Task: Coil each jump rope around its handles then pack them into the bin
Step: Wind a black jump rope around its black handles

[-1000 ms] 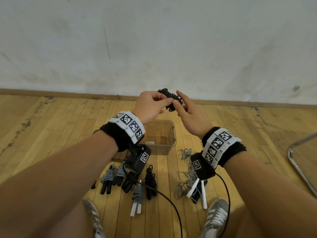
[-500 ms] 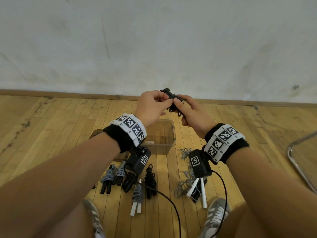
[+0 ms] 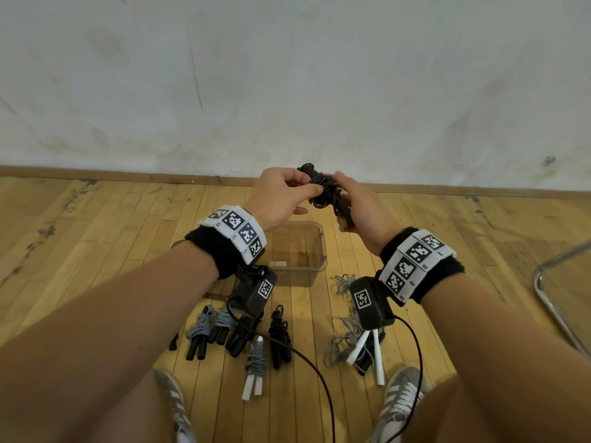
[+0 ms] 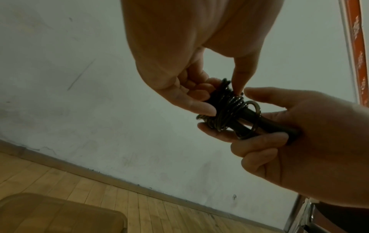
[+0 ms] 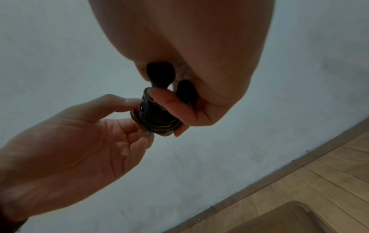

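Observation:
A black jump rope (image 3: 320,189), its cord coiled round its two black handles, is held up in front of the wall between both hands. My left hand (image 3: 305,187) pinches the coil (image 4: 229,110) with thumb and fingertips. My right hand (image 3: 343,203) grips the handles (image 5: 159,74) in its curled fingers, with its thumb on the coil (image 5: 157,116). The clear plastic bin (image 3: 315,251) stands on the floor below the hands, and nothing shows inside it.
Several coiled ropes (image 3: 256,362) lie on the wooden floor by my feet, left of centre. A loose grey rope with white handles (image 3: 351,340) lies tangled to the right. A metal chair leg (image 3: 556,302) stands at the far right. The wall is close ahead.
My right hand has turned and closed round the handles, its wrist dropping lower. The left fingers have shifted on the coil. The bundle stays at about the same height.

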Available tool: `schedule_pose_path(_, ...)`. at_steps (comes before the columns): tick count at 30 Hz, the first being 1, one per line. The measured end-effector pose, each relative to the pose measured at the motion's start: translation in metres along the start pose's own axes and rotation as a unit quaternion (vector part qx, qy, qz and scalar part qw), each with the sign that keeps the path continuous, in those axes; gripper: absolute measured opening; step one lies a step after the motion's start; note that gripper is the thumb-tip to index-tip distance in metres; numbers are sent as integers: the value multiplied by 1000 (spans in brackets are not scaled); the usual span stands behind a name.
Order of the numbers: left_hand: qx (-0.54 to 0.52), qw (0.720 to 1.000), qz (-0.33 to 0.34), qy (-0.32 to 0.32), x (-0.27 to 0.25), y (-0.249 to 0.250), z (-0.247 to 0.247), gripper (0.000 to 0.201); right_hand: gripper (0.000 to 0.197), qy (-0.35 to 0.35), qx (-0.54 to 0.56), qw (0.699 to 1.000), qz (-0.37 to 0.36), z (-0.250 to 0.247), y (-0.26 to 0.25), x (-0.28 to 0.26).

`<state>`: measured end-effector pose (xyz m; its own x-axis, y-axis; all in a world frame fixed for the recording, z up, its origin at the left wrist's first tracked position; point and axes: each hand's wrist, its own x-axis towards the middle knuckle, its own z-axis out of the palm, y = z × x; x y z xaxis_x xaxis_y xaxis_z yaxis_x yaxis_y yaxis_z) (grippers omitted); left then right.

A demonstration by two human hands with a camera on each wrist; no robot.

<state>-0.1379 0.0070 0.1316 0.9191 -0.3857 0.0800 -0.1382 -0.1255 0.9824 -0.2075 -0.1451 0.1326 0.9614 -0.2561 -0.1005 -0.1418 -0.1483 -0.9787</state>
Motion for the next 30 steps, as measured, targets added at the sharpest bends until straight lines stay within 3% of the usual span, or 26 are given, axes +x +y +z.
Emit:
schedule_pose_path(9, -17, 999, 9, 26, 4, 2, -2, 12, 31, -37, 14, 998, -49, 0, 1, -3)
schedule_pose_path(16, -15, 999, -5, -43, 1, 7, -3, 6, 42, -18, 5, 999, -37, 6, 8, -1)
schedule_pose_path(24, -42, 995, -33, -87, 3, 6, -11, 4, 32, -44, 18, 998, -32, 0, 3, -1)
schedule_pose_path(30, -2, 1000, 12, 8, 2, -3, 4, 6, 36, 6, -7, 1000, -13, 12, 4, -1)
